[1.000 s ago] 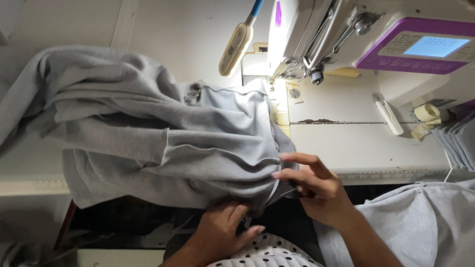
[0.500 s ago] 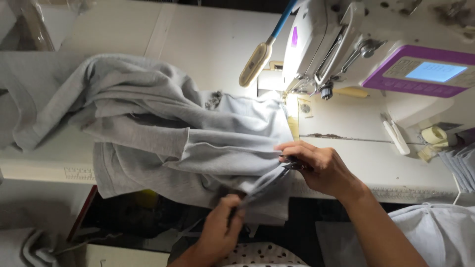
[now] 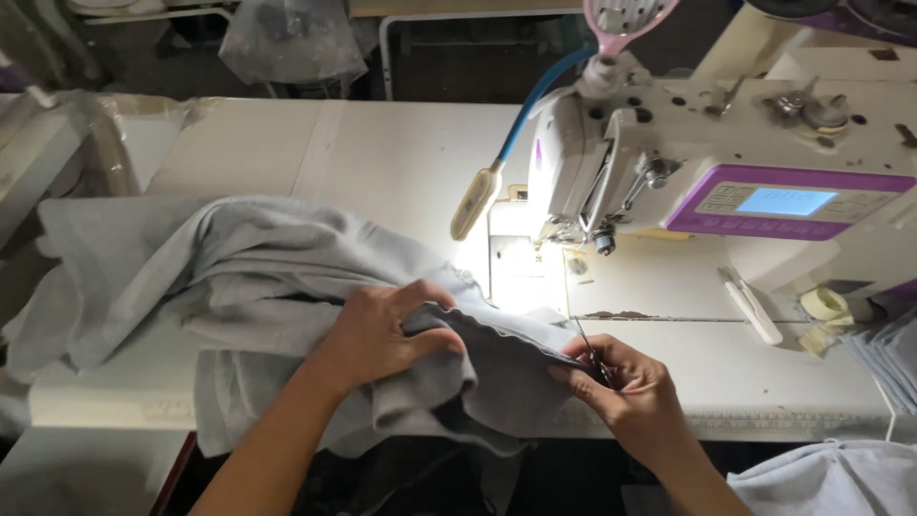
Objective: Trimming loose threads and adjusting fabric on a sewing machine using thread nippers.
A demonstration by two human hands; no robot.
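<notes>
Nearest the counter's front edge, the right hand (image 3: 626,392) pinches a small dark snipping tool (image 3: 587,352) against the seam of the grey fabric (image 3: 267,277), fingers narrow around it; just left, the left hand (image 3: 382,330) grips a raised fold of the same cloth, fingers closed on it; the fabric sprawls leftward over the white counter (image 3: 382,162); beyond stands the sewing machine (image 3: 726,153) with its lit lamp (image 3: 475,203).

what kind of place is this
Most likely a garment sewing workshop. An industrial sewing machine with a lit control panel stands on a white work table, a gooseneck lamp shines by the needle, and the left hand and right hand hold grey fabric.
</notes>
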